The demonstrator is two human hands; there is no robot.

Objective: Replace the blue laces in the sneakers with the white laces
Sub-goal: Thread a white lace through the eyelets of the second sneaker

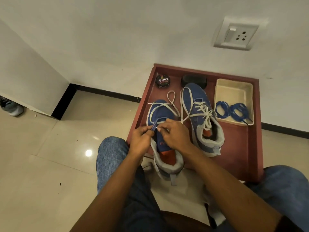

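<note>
Left sneaker (161, 131) — blue, white lace (168, 104) loose; both hands pinching.

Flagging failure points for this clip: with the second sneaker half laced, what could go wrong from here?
1. The left hand and right hand pinch the white lace at the left sneaker; its tip could miss an eyelet.
2. Loose lace loops lie across the toe and may snag or twist.
3. The blue laces hang over the cream tray edge and could slip out.

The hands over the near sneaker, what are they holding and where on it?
The left hand pinches the white lace near its tip, at the near sneaker's eyelet edge. The right hand rests there too; its grip cannot be told.
</note>
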